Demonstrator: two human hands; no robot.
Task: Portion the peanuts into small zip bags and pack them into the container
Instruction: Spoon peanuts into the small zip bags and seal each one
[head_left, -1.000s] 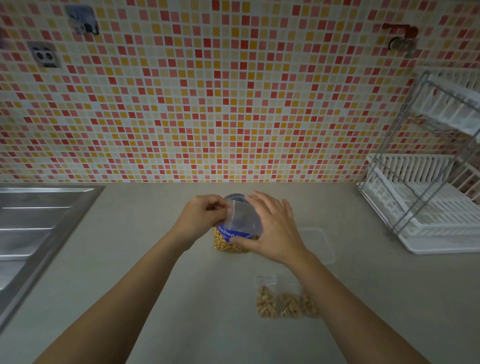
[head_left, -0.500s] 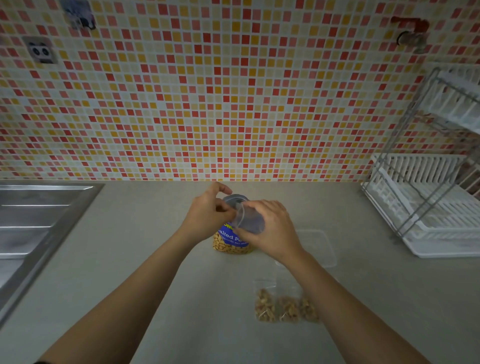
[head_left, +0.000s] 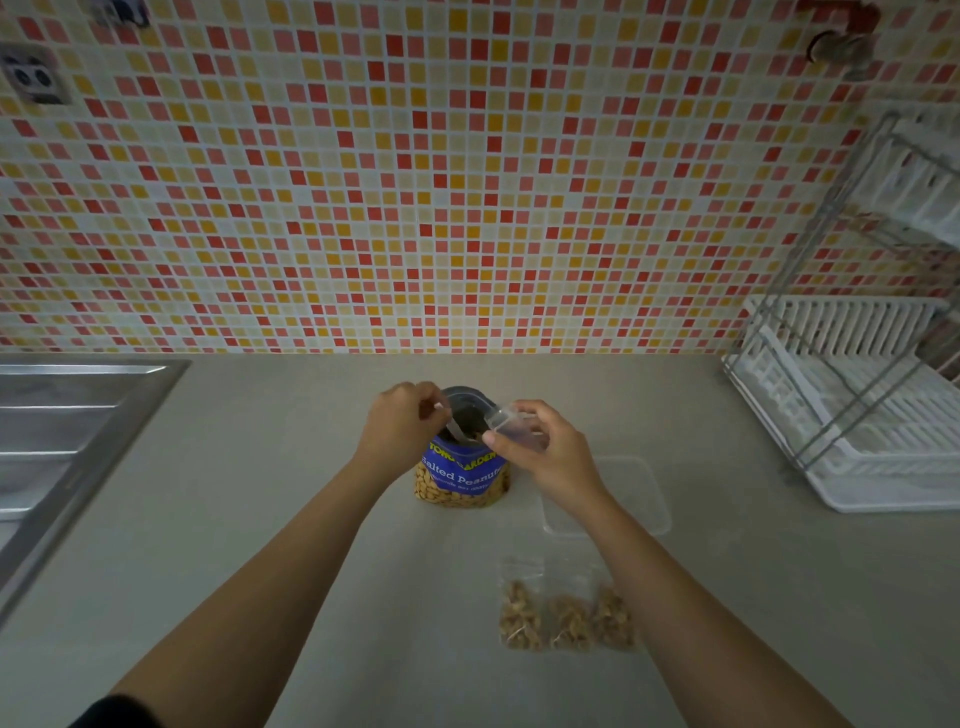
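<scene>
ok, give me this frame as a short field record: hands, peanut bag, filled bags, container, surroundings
left hand: at the peanut bag's mouth, holding a spoon that dips into it
right hand: holds an empty small zip bag open beside the mouth
peanut bag: upright on the counter, open, blue label
filled zip bags: three side by side, near the person
container: clear, no bags visible inside, partly behind right wrist
sink: far left
dish rack: far right

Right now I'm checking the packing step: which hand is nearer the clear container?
Right. The right hand holds a small bag just left of the container; the left hand is beyond the peanut bag.
</scene>
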